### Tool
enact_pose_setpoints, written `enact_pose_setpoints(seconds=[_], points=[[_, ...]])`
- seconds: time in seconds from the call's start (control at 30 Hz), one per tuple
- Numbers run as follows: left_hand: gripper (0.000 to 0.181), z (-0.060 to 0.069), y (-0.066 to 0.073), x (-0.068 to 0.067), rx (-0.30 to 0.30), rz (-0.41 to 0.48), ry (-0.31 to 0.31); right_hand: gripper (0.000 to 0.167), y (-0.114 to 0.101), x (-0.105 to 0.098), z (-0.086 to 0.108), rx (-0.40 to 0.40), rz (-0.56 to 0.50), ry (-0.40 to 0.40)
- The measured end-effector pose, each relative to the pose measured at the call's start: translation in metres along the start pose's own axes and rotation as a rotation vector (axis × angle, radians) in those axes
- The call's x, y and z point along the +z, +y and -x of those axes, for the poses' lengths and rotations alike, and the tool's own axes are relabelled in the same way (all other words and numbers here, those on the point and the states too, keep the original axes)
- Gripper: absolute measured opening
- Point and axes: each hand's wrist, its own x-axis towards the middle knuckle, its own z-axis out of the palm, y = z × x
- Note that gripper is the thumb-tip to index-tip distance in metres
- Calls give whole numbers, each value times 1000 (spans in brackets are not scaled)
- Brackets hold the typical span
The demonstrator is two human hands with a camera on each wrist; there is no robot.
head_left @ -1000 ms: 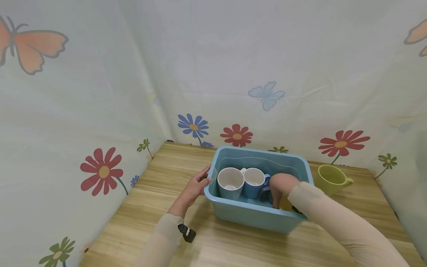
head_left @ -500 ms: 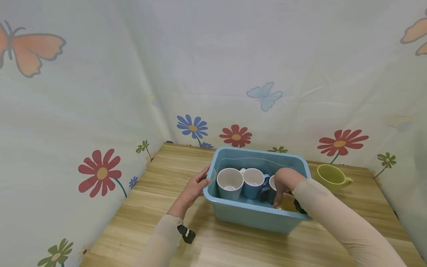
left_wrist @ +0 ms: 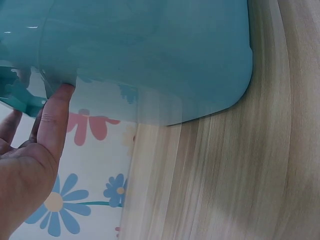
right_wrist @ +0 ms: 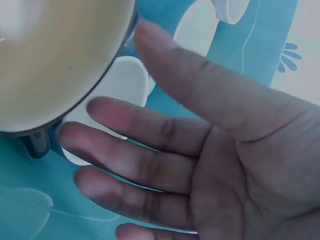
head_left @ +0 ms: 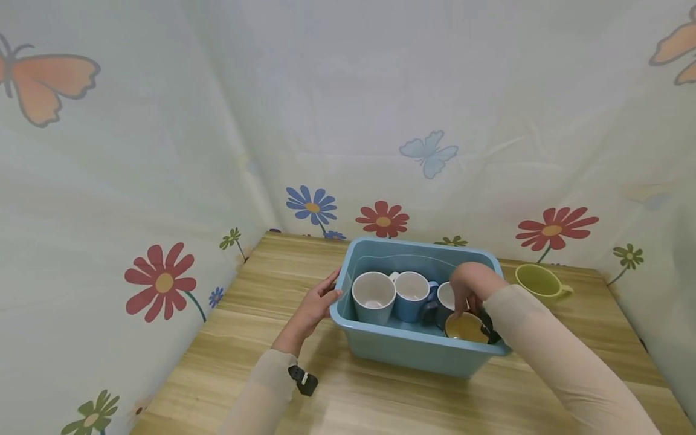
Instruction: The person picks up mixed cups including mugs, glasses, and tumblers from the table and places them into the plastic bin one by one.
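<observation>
My left hand (head_left: 315, 308) grips the left end of a light blue plastic bin (head_left: 402, 353), thumb over the rim. In the left wrist view its fingers lie along the bin's outer wall. Inside the bin, my right hand (head_left: 472, 284) hovers over a mug with a yellowish inside (head_left: 466, 327). The right wrist view shows its fingers (right_wrist: 145, 160) loosely extended beside that mug's rim, with nothing grasped. A dark mug (head_left: 444, 297) is partly hidden by this hand. Further left in the bin stand a blue mug (head_left: 409, 305) and a pale ribbed mug (head_left: 374, 302).
A yellow-green mug (head_left: 538, 283) stands on the wooden table (head_left: 228, 362), right of the bin. Behind the table hangs a white sheet (head_left: 326, 121) printed with flowers and butterflies. A black camera (head_left: 304, 382) sits on the left wrist.
My right hand has risen and drawn back from the yellowish mug, uncovering that mug and part of the dark one. The left hand stays on the bin.
</observation>
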Motion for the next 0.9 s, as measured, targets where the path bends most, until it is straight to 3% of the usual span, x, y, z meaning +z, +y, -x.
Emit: enact_pose_setpoints(seconds=[0.13, 0.4, 0.63, 0.9], points=[[65, -1, -1, 0, -5, 3, 5, 33, 1, -2, 0, -12, 40, 58], [65, 0, -1, 1, 1, -9, 12, 34, -1, 0, 9, -58, -10, 269], [64, 2, 4, 2, -21, 4, 22, 35, -2, -5, 14, -146, 59, 281], [65, 1, 4, 2, -9, 16, 17, 32, 2, -9, 29, -215, 12, 323]])
